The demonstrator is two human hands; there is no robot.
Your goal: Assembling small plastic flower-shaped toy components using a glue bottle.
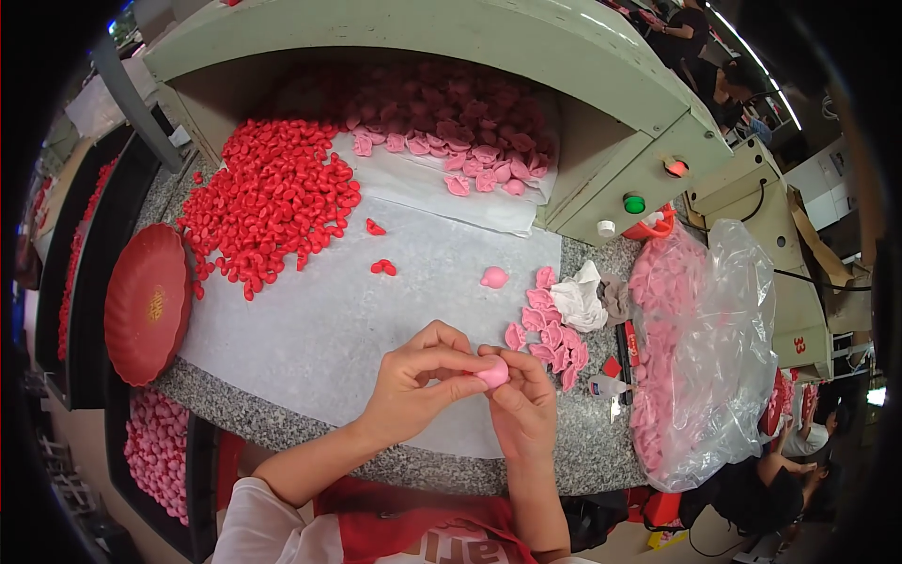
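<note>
Above the near part of the white sheet (310,329), both hands meet at a small, smooth pink ball-shaped piece (493,374). My left hand (413,381) pinches it from the left between thumb and fingertips, where a sliver of red shows. My right hand (523,399) is closed on its right side. Beyond them lies another pink ball-shaped piece (494,277). Two small red curved pieces (382,268) rest apart from the large red heap (272,197). To the right of my hands lie several pink petal-like pieces (554,340).
A pale green metal housing (395,33) arches over more pink pieces (470,122). A red fluted bowl (146,305) stands at left. Crumpled white cloth (580,296), a small bottle (607,385) and a clear bag (723,348) of pink pieces lie right. A black bin (197,470) sits below.
</note>
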